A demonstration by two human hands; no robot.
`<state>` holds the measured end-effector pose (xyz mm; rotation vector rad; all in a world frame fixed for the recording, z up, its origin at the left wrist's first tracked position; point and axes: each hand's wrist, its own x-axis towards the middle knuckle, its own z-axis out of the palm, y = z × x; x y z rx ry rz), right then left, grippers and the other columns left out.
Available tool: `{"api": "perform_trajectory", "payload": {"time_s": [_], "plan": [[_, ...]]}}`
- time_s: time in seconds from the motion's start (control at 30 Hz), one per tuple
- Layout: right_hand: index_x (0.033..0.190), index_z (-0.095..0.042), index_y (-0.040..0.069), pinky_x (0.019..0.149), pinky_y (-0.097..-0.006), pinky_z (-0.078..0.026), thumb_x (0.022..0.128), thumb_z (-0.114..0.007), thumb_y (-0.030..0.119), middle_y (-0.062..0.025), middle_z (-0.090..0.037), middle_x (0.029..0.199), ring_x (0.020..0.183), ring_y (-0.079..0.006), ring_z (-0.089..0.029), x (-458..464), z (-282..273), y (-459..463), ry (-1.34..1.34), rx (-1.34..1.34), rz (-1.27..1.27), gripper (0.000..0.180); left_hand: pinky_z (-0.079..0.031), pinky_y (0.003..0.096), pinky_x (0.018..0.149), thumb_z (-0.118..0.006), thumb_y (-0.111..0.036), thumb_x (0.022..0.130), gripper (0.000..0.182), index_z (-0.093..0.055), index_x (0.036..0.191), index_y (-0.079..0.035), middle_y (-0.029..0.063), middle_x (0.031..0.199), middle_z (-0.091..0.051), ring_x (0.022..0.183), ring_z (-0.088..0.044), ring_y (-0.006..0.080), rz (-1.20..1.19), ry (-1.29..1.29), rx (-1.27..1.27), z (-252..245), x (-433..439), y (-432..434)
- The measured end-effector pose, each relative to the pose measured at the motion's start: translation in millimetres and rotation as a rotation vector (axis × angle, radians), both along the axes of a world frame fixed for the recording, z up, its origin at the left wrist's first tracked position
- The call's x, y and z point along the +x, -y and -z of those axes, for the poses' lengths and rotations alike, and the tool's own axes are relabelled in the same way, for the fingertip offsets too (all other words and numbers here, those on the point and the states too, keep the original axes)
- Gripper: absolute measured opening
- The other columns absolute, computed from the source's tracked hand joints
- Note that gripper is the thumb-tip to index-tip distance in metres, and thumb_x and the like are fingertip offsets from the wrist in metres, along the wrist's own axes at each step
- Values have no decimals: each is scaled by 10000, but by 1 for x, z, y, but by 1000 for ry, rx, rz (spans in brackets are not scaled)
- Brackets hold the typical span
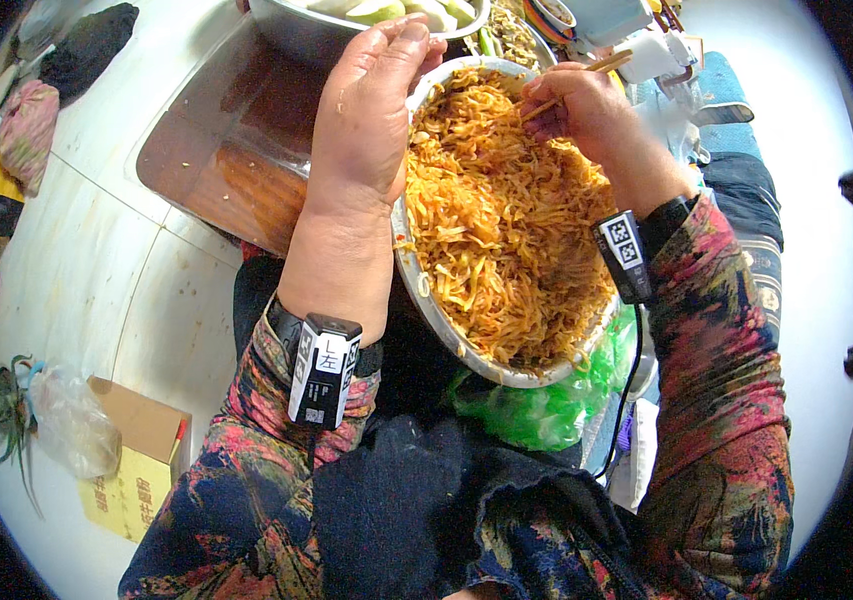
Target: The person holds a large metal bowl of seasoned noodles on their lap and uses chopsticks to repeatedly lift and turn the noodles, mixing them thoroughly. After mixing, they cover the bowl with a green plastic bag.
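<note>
A large metal basin (437, 315) holds a heap of shredded orange-yellow vegetable (501, 225) with a reddish coating. Over its right upper part is my right hand (572, 105), closed around wooden chopsticks (610, 61) whose lower ends reach towards the shreds. My left hand (374, 105) is raised at the basin's upper left rim, its fingers bent; whether something lies between them is hidden from view.
A brown table (239, 150) stands at the left. Behind my left hand, a metal bowl (306, 19) holds pale green vegetable pieces. Green plastic (531, 409) lies under the basin. On the floor are a cardboard box (137, 420), a clear plastic bag (70, 420) and a spiky plant (2, 409).
</note>
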<state>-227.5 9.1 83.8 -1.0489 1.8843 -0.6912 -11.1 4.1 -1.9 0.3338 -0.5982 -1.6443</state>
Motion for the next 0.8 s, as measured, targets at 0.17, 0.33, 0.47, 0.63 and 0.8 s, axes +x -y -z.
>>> {"api": "perform_trajectory", "payload": {"time_s": [0.17,0.33,0.47,0.63,0.8], "plan": [[885,-679,-4,589,-340,-571,876,-619,129,-131,-709,812,667,-225,-696,8,-13,-7,132,-83,-230,147,-476,324,987,-532,-264,1028,357,-593,1201,43,157,1054,-698,1022,-650,219,45,34,-17,5,4,8],[897,-692,-10,614,-288,-562,858,-613,114,-121,-727,831,709,-202,-710,18,-35,-21,109,-108,-467,152,-479,334,991,-541,-283,1023,377,-589,1204,45,175,1070,-695,1037,-654,237,36,70,4,7,5,9],[877,-705,-14,643,-271,-556,817,-650,89,-106,-731,826,724,-171,-699,25,-56,-40,114,-139,-584,132,-484,352,1000,-547,-271,1018,368,-589,1206,44,191,1079,-693,1053,-655,251,32,67,3,8,6,11],[873,-717,-10,676,-274,-561,808,-683,84,-95,-733,826,731,-162,-695,25,-82,-71,-117,-117,-703,120,-476,362,1019,-547,-264,1013,371,-589,1218,42,211,1108,-687,1071,-654,267,29,64,18,10,7,11],[869,-718,11,737,-270,-545,795,-747,55,-58,-708,860,837,-136,-675,19,-109,-113,-126,-182,-725,91,-470,370,1025,-547,-261,1012,371,-590,1227,38,211,1114,-686,1076,-653,272,30,73,25,10,8,10]]}}
